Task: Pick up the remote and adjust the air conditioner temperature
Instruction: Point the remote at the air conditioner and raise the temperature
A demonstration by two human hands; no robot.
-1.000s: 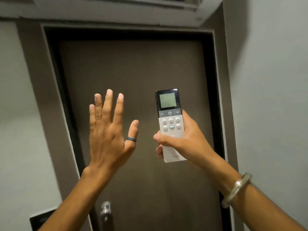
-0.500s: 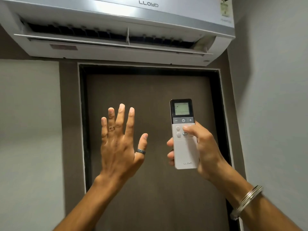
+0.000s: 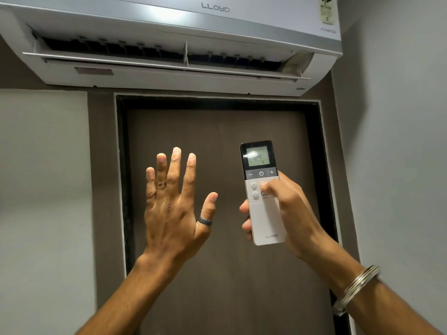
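Right hand clasps the light, rigid remote by its lower half; left hand spread, empty.

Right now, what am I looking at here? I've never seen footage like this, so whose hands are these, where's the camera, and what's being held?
There is no machine doing the work: these are a person's two bare hands, filmed by one wide-angle camera worn on their head, here looking up at the wall. The right hand holds a white Lloyd remote upright, thumb resting on its buttons below the minus, power and plus row; the small screen seems to read 24. The left hand holds nothing, fingers spread, with a dark ring on the thumb. A metal bangle circles the right wrist. Above is a white Lloyd air conditioner with its flap open, mounted over a dark brown door. No table or surface is in view.
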